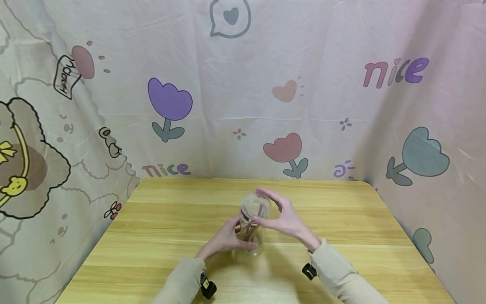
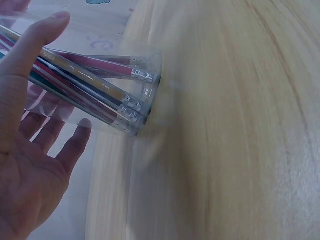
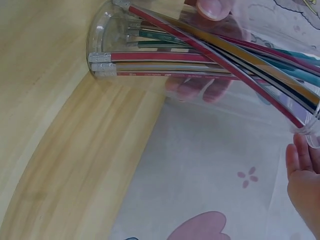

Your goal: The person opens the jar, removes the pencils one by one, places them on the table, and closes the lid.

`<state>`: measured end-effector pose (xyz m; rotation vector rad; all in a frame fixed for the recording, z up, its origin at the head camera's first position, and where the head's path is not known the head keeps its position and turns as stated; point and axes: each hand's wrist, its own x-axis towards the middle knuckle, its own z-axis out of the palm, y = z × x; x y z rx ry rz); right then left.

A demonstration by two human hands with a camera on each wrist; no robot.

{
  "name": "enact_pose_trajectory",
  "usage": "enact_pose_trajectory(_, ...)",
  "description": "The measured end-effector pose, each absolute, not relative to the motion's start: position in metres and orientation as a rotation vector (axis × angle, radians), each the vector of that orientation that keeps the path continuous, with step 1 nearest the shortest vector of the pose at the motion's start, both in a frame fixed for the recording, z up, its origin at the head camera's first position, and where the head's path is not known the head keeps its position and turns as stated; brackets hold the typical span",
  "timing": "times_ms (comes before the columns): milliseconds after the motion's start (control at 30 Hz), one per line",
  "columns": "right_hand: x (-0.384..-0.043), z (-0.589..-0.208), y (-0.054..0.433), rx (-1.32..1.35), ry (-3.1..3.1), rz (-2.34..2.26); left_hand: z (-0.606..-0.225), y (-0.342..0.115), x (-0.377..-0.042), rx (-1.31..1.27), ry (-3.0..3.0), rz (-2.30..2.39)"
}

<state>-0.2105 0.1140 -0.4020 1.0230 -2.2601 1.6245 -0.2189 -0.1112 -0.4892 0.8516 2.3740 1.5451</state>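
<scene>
A tall clear jar (image 1: pixel 255 250) stands upright on the table, with several pencils (image 2: pixel 85 77) leaning inside it, eraser ends down. Red, gold, dark green and black barrels show through its wall. My left hand (image 1: pixel 226 237) grips the jar's lower body, thumb on the near side and fingers round the far side. Over the top, my right hand (image 1: pixel 287 217) holds the clear round lid (image 1: pixel 250 199) at the jar's mouth between thumb and fingers. Only part of the right hand (image 3: pixel 306 187) appears in the right wrist view, right by the mouth.
A wood-grain table (image 1: pixel 171 202) lies under the jar and both hands. Behind it hangs a pale printed cloth (image 1: pixel 228 84) with flowers and hearts, and more cloth closes off both sides. Each wrist carries a small black camera (image 1: pixel 208 289).
</scene>
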Motion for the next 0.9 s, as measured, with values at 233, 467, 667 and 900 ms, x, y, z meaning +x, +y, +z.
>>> enact_pose_trajectory(233,-0.211,-0.405,0.120,1.074,-2.082,1.797,-0.489,-0.112,-0.219,0.849,2.381,1.559)
enact_pose_trajectory(467,-0.208,-0.417,0.131,1.072,-1.932,1.970,-0.490,-0.111,-0.218,0.868,2.368,1.574)
enact_pose_trajectory(667,-0.202,-0.436,0.147,1.095,-1.767,2.203,-0.491,-0.110,-0.217,0.855,2.378,1.573)
enact_pose_trajectory(900,-0.197,-0.455,0.162,1.045,-1.792,2.274,-0.491,-0.111,-0.217,0.857,2.392,1.564)
